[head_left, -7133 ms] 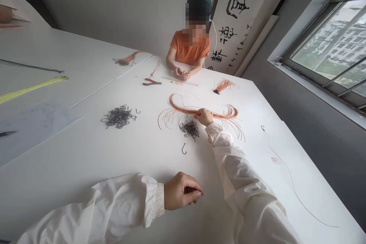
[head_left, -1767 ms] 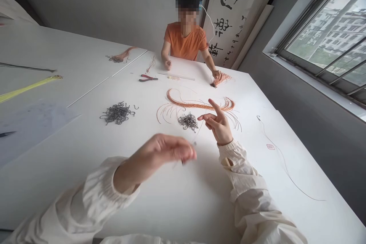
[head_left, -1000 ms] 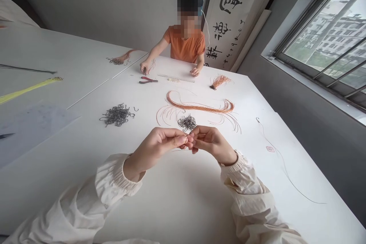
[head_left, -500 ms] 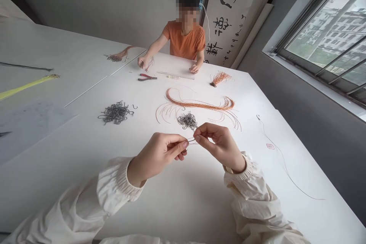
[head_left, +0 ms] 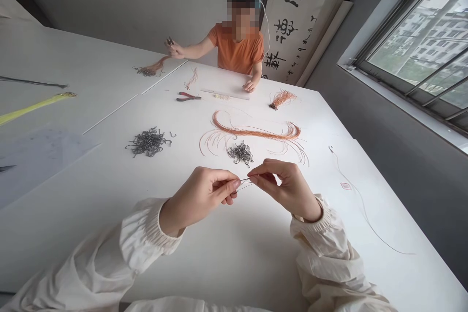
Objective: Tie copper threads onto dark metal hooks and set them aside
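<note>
Over the white table my left hand and my right hand meet, both pinched on a thin wire strand with a small dark hook stretched between the fingertips. Just beyond them lies a small heap of dark hooks. Behind that heap a long bundle of copper-coloured strands curves across the table. White sleeves cover both my arms.
A bigger heap of hooks lies to the left. Red-handled pliers, a ruler and a tied copper bundle sit near a person in an orange shirt opposite. A finished hook on a long line lies right.
My hands have come together from apart and now hold the strand and hook between them, slightly lower than half a second ago. The person opposite has swung an arm out to the left.
</note>
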The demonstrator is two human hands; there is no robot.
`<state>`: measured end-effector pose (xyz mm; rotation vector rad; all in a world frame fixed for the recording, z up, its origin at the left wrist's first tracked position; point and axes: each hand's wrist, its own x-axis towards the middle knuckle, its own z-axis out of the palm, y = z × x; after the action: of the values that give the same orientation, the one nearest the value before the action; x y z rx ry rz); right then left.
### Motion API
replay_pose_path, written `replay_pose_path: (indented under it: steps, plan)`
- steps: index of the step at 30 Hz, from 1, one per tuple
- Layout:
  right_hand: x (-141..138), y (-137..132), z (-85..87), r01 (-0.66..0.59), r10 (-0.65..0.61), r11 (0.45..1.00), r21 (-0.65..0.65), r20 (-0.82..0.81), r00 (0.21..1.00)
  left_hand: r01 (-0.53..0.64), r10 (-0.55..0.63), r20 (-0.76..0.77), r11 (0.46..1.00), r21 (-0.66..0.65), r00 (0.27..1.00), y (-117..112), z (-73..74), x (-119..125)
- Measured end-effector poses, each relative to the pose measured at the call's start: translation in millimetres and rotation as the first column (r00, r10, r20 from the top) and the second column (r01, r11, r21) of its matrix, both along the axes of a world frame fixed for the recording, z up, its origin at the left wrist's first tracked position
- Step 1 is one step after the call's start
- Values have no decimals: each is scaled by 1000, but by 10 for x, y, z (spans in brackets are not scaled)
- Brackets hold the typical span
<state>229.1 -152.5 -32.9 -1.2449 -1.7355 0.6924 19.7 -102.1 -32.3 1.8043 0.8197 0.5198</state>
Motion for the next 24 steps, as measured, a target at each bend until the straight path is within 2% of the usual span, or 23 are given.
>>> replay_pose_path:
  steps: [6,10,20,24]
  plan:
    - [-33,-30,20,37,-38,999,-20,-38,999,10,-10,2,1000,22,1000,-20,-4,3]
    - [-47,-44,24,49,-49,999,-20,7,999,11,-11,7,1000,27,1000,-33,7,5]
    - [-42,-60,17,3,1,998,-56,67,998,68,-68,-21,998,13,997,-23,5,-15]
    - [-21,-65,28,-64,67,997,-47,71,995,61,-60,-21,997,54,998,-38,14,-30]
